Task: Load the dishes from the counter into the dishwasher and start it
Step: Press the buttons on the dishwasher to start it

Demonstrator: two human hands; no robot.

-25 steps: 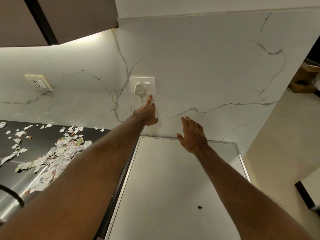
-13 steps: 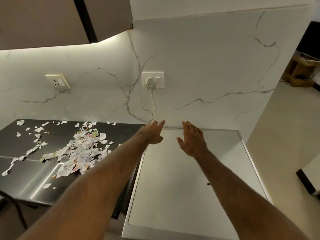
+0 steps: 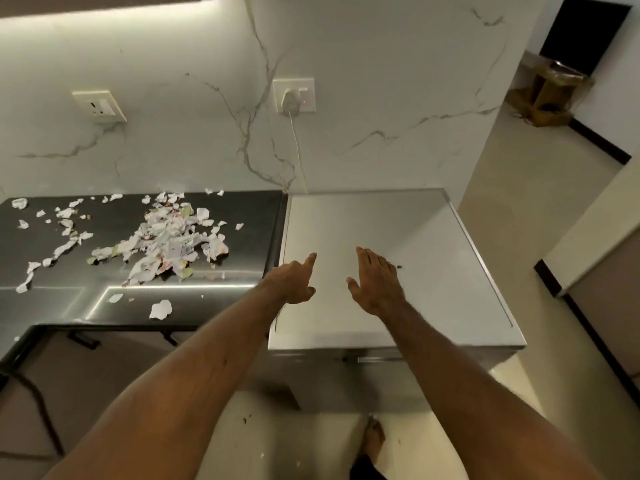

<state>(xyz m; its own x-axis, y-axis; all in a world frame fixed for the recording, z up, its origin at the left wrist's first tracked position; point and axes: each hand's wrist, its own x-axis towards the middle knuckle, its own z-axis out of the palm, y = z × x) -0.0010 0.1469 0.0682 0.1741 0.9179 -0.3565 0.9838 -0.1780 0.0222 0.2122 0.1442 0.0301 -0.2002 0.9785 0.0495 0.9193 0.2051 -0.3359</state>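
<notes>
A silver freestanding dishwasher (image 3: 433, 237) stands against the marble wall, its flat top facing me and its front door shut. Its white cable runs up to a plug in a wall socket (image 3: 294, 95), where a small red light glows. My left hand (image 3: 294, 280) hovers over the top's left edge, forefinger pointing forward, the other fingers curled, holding nothing. My right hand (image 3: 375, 280) floats beside it, flat, fingers apart and empty. No dishes are in view.
A dark counter (image 3: 242, 209) to the left carries a heap of torn paper scraps (image 3: 166, 244). A second socket (image 3: 98, 105) sits on the wall above it. Pale floor opens to the right toward a doorway with a brown box (image 3: 550, 91). My bare foot (image 3: 374, 439) stands below.
My left hand has left the socket switch and dropped back over the dishwasher top. The view has pulled back and tilted down, and the socket's red light now shows.
</notes>
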